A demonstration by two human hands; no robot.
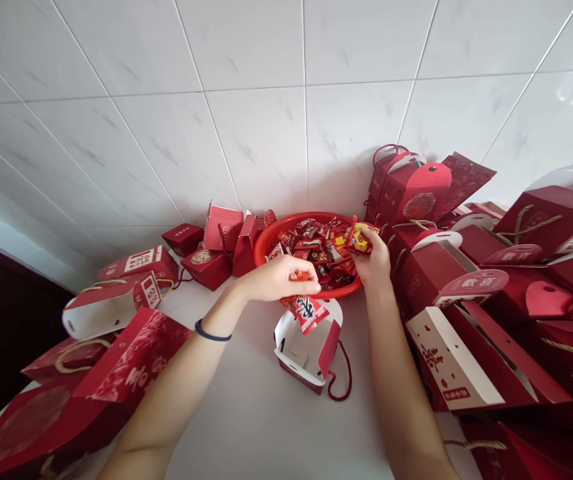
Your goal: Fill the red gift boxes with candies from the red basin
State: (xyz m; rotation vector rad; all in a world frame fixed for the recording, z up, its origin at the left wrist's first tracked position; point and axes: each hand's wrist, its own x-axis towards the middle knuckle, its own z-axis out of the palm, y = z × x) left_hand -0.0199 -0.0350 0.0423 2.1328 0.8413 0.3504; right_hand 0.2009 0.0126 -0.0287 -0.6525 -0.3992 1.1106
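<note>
My left hand [286, 277] is closed on a red snack packet [307, 313] with white and black lettering, above a small open gift box [299, 353]. This box is white inside, dark red outside, with a dark red cord hanging at its right. At the right rim of a red plastic basin [266, 233], my right hand [373, 257] pinches a red-and-yellow candy packet [363, 239]. Many red wrapped packets [323, 243] fill the basin. My fingers partly cover both held packets.
Dark red gift boxes [441, 263] are piled along the right, some with rope handles. More boxes [131, 287] stand and lie at the left, several of them open. A white tiled wall [256, 133] rises behind the white tabletop [246, 413].
</note>
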